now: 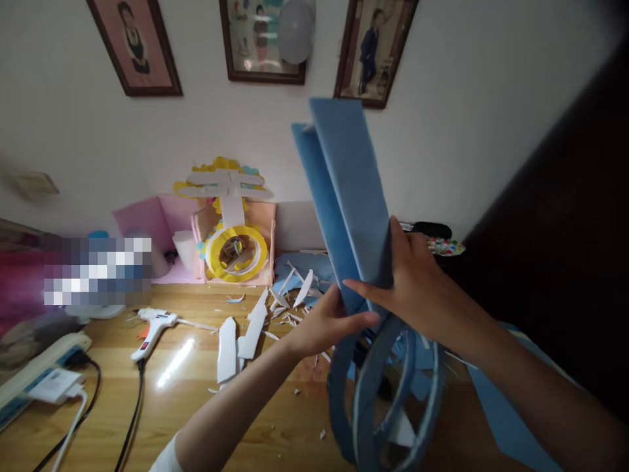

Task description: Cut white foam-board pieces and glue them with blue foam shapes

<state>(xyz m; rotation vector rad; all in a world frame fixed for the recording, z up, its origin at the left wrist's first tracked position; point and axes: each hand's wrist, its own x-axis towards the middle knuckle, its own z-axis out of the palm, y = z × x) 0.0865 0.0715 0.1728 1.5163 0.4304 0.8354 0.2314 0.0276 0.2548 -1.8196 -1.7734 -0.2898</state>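
Observation:
Both my hands hold up a tall blue foam piece (344, 190) made of two flat strips that rise toward the wall. My left hand (322, 324) pinches the lower edge of the strips from the left, fingers closed. My right hand (410, 278) wraps around them from the right, thumb in front. Below the hands the blue foam curves into several ring-shaped bands (383, 393) that hang over the wooden desk (196, 400).
A white glue gun (154, 328) with a black cord lies at the left. White foam offcuts (246, 334) litter the middle. A pink and yellow paper craft (233, 242) stands by the wall. A power strip (39, 367) sits far left. Framed pictures hang above.

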